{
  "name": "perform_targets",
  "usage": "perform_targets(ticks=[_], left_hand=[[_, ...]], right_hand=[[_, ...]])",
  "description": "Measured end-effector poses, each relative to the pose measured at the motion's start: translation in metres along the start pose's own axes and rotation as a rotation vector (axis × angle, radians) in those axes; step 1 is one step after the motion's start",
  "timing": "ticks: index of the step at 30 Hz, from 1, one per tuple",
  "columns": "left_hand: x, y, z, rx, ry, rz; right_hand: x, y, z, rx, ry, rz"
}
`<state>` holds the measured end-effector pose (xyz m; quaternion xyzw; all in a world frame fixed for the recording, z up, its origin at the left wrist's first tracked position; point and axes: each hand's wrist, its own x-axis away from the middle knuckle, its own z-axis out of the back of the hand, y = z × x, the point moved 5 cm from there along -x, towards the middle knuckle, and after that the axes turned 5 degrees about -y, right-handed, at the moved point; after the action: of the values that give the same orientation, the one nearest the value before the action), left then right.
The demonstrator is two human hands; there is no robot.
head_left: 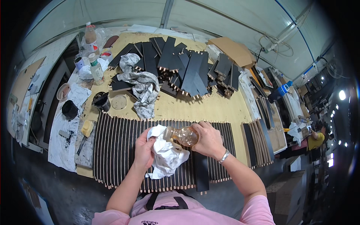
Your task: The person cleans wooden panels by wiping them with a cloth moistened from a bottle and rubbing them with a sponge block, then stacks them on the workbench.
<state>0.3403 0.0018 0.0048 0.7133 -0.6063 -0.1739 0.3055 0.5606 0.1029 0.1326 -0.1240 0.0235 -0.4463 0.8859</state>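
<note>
My left hand (143,150) is closed on a crumpled white cloth (165,161) that hangs down over the boards. In my right hand (210,140) is a clear bottle (186,136) with brownish residue inside, tipped on its side. Its mouth points left and meets the upper part of the cloth; whether liquid comes out I cannot tell. Beneath both hands, a long row of dark boards (116,150) stands on edge, with light pegs along their ends. One dark board (201,172) lies flat across the row, below my right hand.
Loose dark boards (150,58) are piled at the back beside a stained grey cloth (146,90). Black cups (69,109), a yellow sponge (87,128) and a green-capped bottle (96,69) stand at left. More boards (258,144) stand at right. A person in yellow (317,140) works farther right.
</note>
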Motion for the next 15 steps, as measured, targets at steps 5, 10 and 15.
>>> perform_targets(ticks=[5, 10, 15], left_hand=[[0.003, 0.016, 0.005, 0.005, -0.005, -0.035], [0.023, 0.043, 0.013, 0.026, 0.012, -0.085], [0.051, 0.063, 0.030, -0.053, 0.118, -0.128]], right_hand=[[-0.030, 0.007, -0.016, -0.106, -0.027, 0.017], [-0.101, 0.012, -0.036, -0.459, 0.068, -0.009], [-0.178, 0.000, -0.060, -0.879, 0.277, 0.031]])
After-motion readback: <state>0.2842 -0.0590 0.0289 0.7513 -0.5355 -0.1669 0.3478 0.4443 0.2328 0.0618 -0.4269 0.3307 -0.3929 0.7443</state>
